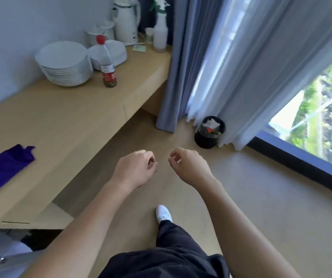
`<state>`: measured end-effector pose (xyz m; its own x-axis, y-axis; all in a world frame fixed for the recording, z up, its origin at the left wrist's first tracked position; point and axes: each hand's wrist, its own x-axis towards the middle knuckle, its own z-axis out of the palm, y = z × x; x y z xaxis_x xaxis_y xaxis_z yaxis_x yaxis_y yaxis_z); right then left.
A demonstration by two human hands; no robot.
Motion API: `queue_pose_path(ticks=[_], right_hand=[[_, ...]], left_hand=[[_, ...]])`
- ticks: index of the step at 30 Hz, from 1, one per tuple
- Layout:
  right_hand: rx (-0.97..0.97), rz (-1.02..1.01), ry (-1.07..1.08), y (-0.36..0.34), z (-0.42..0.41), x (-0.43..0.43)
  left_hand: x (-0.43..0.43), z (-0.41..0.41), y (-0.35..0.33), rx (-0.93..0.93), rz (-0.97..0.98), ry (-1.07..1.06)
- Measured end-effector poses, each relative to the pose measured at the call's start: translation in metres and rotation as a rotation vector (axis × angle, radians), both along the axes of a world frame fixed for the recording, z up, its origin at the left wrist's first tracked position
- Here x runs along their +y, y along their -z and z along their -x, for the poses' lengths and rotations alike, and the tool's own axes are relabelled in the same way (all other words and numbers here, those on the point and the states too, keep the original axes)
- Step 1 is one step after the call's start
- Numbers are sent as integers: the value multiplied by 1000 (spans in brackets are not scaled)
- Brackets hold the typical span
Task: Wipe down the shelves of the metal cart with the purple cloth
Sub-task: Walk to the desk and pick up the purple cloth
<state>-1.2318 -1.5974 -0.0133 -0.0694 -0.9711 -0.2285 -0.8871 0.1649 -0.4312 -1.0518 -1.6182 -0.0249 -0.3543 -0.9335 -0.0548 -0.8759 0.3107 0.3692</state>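
Observation:
A purple cloth (4, 169) lies crumpled flat on the wooden counter (70, 117) at the far left. My left hand (136, 167) and my right hand (189, 165) hover side by side over the floor, well to the right of the cloth. Both hands are loosely curled and hold nothing. A shiny metal part (2, 259), perhaps the cart, shows at the bottom left corner; the rest of it is out of view.
On the counter's far end stand a stack of white plates (64, 63), a red-capped bottle (107, 63), a white kettle (126, 19) and a spray bottle (160, 31). Grey curtains (211, 57) hang by the window. A black bin (209, 132) sits on the floor.

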Motion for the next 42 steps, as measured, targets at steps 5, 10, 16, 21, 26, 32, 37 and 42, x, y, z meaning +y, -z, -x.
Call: queue_pose_path(ticks=[5,10,16,21,26,32,37,42], right_hand=[[9,-17,-248,7,-28,-99],[-37,-19,-567,7,-108,-167],[-96,-49,-936,6,-219,-182],[-132,-122,-1045,13,-288,-185],[-105,-100,-1074,14,-371,-186],[-30,-110,-1083,35,-468,-166],[85,-271,-943,68,-506,-150],[345,-309,-1023,98,-524,-136]], left_hand=[[-47,-33,1,-2,-14,-238],[-51,-101,-4,20,-30,-587],[-21,-173,4,11,-51,-942],[-1,-233,18,34,-55,-1067],[10,-304,22,10,-60,-1074],[12,-375,26,-79,-69,-1021],[24,-398,36,-77,-106,-1075],[25,-405,47,-73,-121,-1159]])
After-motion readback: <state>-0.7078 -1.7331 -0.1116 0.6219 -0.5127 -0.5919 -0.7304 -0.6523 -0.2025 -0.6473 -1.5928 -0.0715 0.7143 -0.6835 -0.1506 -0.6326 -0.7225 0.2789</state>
